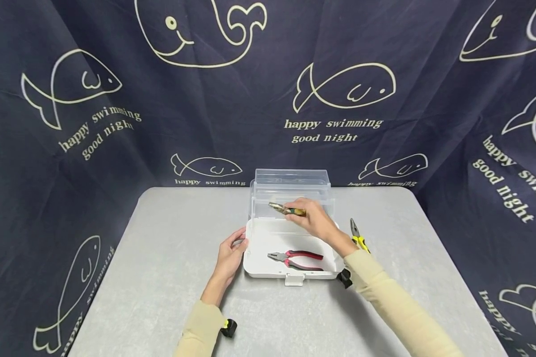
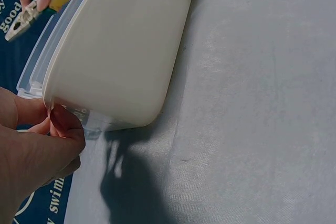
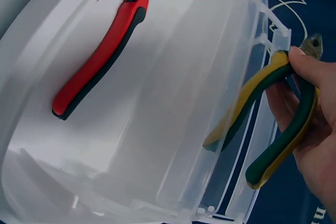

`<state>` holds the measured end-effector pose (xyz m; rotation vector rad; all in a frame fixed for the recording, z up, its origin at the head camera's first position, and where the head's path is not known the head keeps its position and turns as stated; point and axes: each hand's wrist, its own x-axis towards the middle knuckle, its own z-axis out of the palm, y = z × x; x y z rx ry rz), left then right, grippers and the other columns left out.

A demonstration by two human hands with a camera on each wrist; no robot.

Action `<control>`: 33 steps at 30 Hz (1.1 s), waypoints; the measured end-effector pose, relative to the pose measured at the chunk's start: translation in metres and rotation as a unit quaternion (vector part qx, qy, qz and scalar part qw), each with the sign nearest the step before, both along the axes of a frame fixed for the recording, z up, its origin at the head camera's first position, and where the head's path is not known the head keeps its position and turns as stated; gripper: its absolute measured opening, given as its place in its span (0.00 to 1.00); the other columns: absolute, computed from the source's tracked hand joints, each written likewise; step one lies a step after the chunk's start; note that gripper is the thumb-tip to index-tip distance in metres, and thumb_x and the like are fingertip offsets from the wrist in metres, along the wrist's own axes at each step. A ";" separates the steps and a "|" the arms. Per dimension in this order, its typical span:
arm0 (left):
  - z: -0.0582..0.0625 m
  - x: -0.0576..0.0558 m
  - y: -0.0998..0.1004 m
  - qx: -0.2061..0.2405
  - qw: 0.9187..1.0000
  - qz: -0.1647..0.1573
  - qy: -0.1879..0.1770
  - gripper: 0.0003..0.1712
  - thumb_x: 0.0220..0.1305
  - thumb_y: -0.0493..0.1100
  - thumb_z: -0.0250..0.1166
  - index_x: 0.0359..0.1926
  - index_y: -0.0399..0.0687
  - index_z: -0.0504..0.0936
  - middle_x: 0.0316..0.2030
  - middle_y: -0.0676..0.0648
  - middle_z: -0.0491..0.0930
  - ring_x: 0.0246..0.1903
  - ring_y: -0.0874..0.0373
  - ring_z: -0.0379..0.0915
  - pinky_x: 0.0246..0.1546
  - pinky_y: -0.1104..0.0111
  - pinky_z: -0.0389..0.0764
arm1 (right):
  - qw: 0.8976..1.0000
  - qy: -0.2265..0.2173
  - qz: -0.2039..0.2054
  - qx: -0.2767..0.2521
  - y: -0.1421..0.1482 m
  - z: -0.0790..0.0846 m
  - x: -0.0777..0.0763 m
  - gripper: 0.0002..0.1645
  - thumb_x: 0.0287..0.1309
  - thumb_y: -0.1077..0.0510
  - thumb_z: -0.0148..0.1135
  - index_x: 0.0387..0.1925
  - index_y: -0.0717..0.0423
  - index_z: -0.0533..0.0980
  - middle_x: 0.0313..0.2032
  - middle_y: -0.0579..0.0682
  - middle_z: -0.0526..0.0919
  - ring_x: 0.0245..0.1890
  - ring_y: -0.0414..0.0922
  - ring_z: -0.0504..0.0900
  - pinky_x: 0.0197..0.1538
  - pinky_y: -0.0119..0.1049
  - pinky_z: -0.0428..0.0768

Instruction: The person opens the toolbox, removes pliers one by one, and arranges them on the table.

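Note:
My left hand (image 1: 230, 254) pinches the left rim of a white plastic box (image 1: 268, 229), thumb and fingers on its edge in the left wrist view. In my right hand (image 1: 311, 218) is a pair of pliers (image 3: 268, 85) with green and yellow handles, held above the back of the box, jaws toward the left. Red and black pliers (image 1: 297, 259) lie on the box floor near its front. The clear lid (image 1: 291, 177) stands raised behind the box. To the right, yellow-handled long-nose pliers (image 1: 355, 230) rest on the table, partly hidden by my right forearm.
The grey table (image 1: 161, 277) carries the box near its far edge. A white latch (image 1: 294, 280) sticks out from the box front. A dark blue curtain (image 1: 268, 109) with fish drawings hangs behind and at both sides.

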<state>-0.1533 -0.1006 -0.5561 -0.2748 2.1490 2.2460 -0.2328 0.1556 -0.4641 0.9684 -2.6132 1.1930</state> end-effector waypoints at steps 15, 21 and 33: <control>0.002 -0.002 0.000 0.001 1.000 -0.006 -0.005 0.25 0.74 0.34 0.59 0.69 0.37 0.74 0.59 0.37 0.73 0.51 0.53 0.75 0.47 0.75 0.77 | 0.979 -0.089 -0.164 -0.078 0.043 0.021 0.003 0.24 0.61 0.57 0.74 0.58 0.60 0.83 0.56 0.60 0.85 0.53 0.55 0.83 0.54 0.46 0.81; 0.003 -0.001 -0.001 0.000 1.000 -0.008 -0.010 0.25 0.75 0.34 0.59 0.70 0.36 0.73 0.60 0.37 0.73 0.52 0.54 0.74 0.47 0.76 0.76 | 0.966 -0.136 -0.197 -0.099 0.069 0.018 0.006 0.28 0.63 0.53 0.73 0.61 0.60 0.80 0.58 0.61 0.83 0.48 0.44 0.84 0.46 0.28 0.81; 0.003 0.000 -0.001 -0.002 1.000 -0.007 -0.013 0.25 0.75 0.33 0.58 0.70 0.35 0.72 0.60 0.35 0.73 0.50 0.54 0.74 0.46 0.76 0.76 | 0.931 -0.209 -0.211 -0.214 0.111 0.009 0.020 0.32 0.63 0.57 0.73 0.64 0.68 0.76 0.49 0.47 0.88 0.36 0.32 0.87 0.45 0.31 0.85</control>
